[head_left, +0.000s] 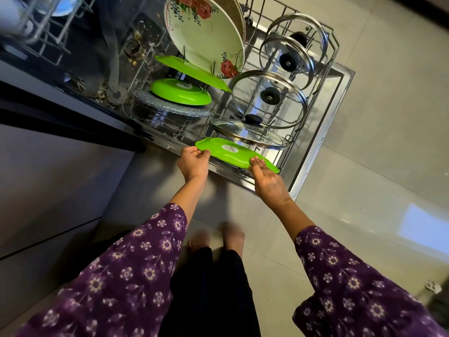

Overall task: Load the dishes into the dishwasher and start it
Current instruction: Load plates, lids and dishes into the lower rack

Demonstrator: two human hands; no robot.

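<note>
Green plate (233,153) sits at lower rack (336,48) front edge, left grip (194,161) pinches its left end, right grip (267,178) rests flat-fingered on right end.

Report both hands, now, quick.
Left hand: pinches the green plate at its left end.
Right hand: rests on the plate's right end; whether it grips cannot be told.
</note>
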